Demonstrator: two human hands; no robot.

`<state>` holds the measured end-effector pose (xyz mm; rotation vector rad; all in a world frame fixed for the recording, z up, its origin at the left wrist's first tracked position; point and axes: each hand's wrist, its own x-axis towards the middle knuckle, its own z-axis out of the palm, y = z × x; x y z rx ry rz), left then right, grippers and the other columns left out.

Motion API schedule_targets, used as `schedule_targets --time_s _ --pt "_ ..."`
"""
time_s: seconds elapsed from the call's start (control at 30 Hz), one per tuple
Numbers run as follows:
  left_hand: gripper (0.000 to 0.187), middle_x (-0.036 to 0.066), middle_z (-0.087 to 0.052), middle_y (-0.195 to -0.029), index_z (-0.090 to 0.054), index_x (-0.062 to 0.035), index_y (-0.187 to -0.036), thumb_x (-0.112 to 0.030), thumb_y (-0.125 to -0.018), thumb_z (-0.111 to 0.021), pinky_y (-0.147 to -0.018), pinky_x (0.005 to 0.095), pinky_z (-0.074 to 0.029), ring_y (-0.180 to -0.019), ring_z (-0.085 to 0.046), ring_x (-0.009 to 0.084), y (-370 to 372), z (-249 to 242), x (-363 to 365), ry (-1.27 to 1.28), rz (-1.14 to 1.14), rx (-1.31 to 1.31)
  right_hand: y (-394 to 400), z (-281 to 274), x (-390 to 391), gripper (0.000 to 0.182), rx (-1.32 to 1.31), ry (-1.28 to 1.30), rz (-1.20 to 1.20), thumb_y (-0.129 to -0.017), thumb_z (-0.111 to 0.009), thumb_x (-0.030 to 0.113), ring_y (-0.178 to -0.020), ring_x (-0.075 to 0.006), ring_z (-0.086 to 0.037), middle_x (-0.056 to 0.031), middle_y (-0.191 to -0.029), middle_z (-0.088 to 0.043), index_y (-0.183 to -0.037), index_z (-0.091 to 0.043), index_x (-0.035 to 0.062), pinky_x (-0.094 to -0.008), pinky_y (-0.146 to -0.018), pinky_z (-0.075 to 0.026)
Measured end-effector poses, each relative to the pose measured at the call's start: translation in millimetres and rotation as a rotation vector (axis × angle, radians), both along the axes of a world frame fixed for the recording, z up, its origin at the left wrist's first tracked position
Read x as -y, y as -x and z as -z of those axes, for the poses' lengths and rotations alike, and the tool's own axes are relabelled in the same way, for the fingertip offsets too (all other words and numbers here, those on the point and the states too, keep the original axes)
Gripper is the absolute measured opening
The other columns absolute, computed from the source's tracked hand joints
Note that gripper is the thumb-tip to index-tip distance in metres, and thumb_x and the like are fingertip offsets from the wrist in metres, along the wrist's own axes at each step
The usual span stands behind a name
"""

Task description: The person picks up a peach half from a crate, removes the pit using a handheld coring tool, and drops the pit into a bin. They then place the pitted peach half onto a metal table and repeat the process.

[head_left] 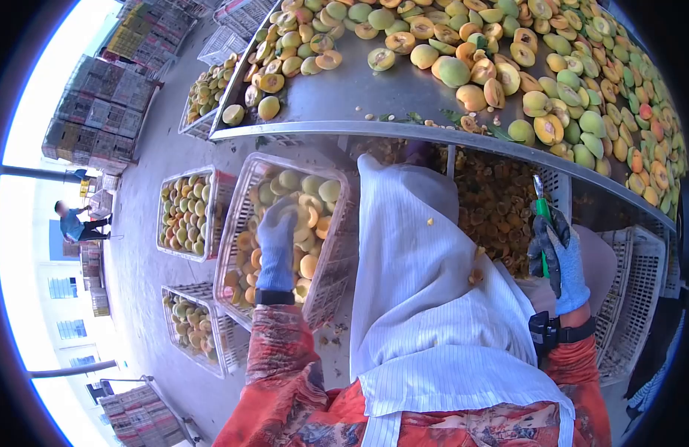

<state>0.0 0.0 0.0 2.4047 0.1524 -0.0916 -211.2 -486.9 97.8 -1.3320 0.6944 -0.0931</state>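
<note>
My left hand (278,227), in a pale blue knitted glove, reaches down into a plastic crate (224,257) of whole and cut peaches (309,266). Motion blurs its fingers, so whether they grip a fruit cannot be made out. In my right hand (557,257), gloved in blue and black, is a green-handled tool (543,212) with a short metal tip pointing up and away from me. It is held above my lap's right side, beside a heap of brownish fruit scraps (493,201) under the table. A white striped apron (426,298) covers my lap.
A metal table (322,100) ahead carries many halved and whole peaches; its raised edge crosses in front of me. More crates of fruit (186,212) stand on the floor at left. A white crate (635,298) is at right. A person (75,221) stands near stacked crates far left.
</note>
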Motion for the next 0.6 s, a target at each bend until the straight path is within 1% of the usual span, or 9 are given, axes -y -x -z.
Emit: schedule_targets --time_s 0.03,0.13,0.23,0.3,0.33,0.37,0.43,0.5,0.6 --pt "0.051 0.015 -0.053 -0.119 -0.048 -0.0106 -0.125 -0.023 -0.077 -0.063 -0.083 0.0366 -0.045 -0.102 -0.056 0.0266 6 9 15 0.038 -0.007 -0.010 5 -4 13 0.039 -0.022 0.032 -0.025 -0.089 -0.056 0.024 -0.049 -0.0090 -0.052 0.0012 -0.074 -0.056 -0.124 -0.048 0.0086 -0.0217 -0.038 -0.041" --pt "0.052 0.022 -0.046 -0.122 -0.045 -0.0057 -0.124 -0.027 -0.078 -0.060 -0.086 0.0459 -0.042 -0.102 -0.051 0.0409 68 -21 -68 -0.787 -0.068 -0.131 -13 18 -29 0.037 -0.033 -0.148 -0.049 -0.089 -0.055 0.018 -0.053 -0.0083 -0.053 0.0008 -0.082 -0.058 -0.124 -0.047 0.0077 -0.0208 -0.040 -0.043" --pt "0.078 0.040 -0.019 -0.135 -0.024 -0.0035 -0.139 -0.037 -0.078 -0.059 -0.106 0.0438 -0.026 -0.126 -0.024 0.0494 125 89 -113 -0.617 -0.034 -0.531 -19 -4 -18 0.027 -0.035 -0.302 -0.014 -0.089 -0.053 0.011 -0.057 -0.0058 -0.054 0.0019 -0.088 -0.059 -0.116 -0.050 0.0065 -0.0181 -0.043 -0.044" --pt "0.053 0.027 -0.055 -0.112 -0.050 -0.0026 -0.122 -0.036 -0.081 -0.052 -0.096 0.0422 -0.039 -0.108 -0.051 0.0401 94 69 -109 -0.503 -0.068 -0.705 -22 2 -15 0.027 0.055 -0.384 -0.065 -0.089 -0.052 0.007 -0.056 -0.0038 -0.052 0.0000 -0.089 -0.058 -0.115 -0.050 0.0070 -0.0172 -0.045 -0.043" --pt "0.037 0.021 -0.063 -0.096 -0.061 -0.0034 -0.105 -0.031 -0.083 -0.048 -0.085 0.0428 -0.045 -0.091 -0.061 0.0346 71 52 -101 -0.738 0.201 -0.625 -23 -1 -16 0.028 0.020 -0.398 -0.045 -0.088 -0.052 0.007 -0.057 -0.0039 -0.051 -0.0007 -0.090 -0.059 -0.117 -0.049 0.0069 -0.0172 -0.046 -0.043" --pt "0.031 0.020 -0.063 -0.094 -0.063 -0.0035 -0.099 -0.026 -0.084 -0.048 -0.078 0.0415 -0.047 -0.087 -0.061 0.0330 34 25 -63 -0.791 0.064 -0.539 -26 -3 -17 0.030 -0.009 -0.419 -0.032 -0.088 -0.052 0.006 -0.057 -0.0041 -0.051 -0.0014 -0.091 -0.059 -0.118 -0.049 0.0068 -0.0172 -0.047 -0.044" --pt "0.027 0.015 -0.065 -0.092 -0.062 -0.0017 -0.102 -0.019 -0.082 -0.057 -0.071 0.0322 -0.049 -0.080 -0.062 0.0255 -28 -5 7 -0.205 -0.021 0.022 -27 1 -15 0.033 0.020 -0.387 -0.063 -0.088 -0.052 0.004 -0.059 -0.0051 -0.052 -0.0027 -0.092 -0.060 -0.120 -0.048 0.0065 -0.0178 -0.048 -0.045" --pt "0.027 0.006 -0.066 -0.094 -0.060 -0.0020 -0.108 -0.016 -0.084 -0.059 -0.059 0.0203 -0.047 -0.078 -0.058 0.0070 -66 -72 141 0.132 0.178 0.198 -28 -1 -13 0.037 -0.027 -0.318 -0.075 -0.087 -0.053 0.003 -0.062 -0.0047 -0.051 -0.0029 -0.092 -0.060 -0.123 -0.046 0.0057 -0.0180 -0.050 -0.044" --pt "0.025 0.005 -0.065 -0.083 -0.061 0.0004 -0.107 -0.010 -0.084 -0.060 -0.059 0.0203 -0.047 -0.069 -0.056 0.0062 -105 -80 289 0.120 0.590 0.279 -22 -2 -7 0.040 -0.033 -0.187 -0.095 -0.086 -0.057 0.005 -0.067 -0.0044 -0.050 -0.0034 -0.091 -0.060 -0.124 -0.044 0.0043 -0.0180 -0.054 -0.043"
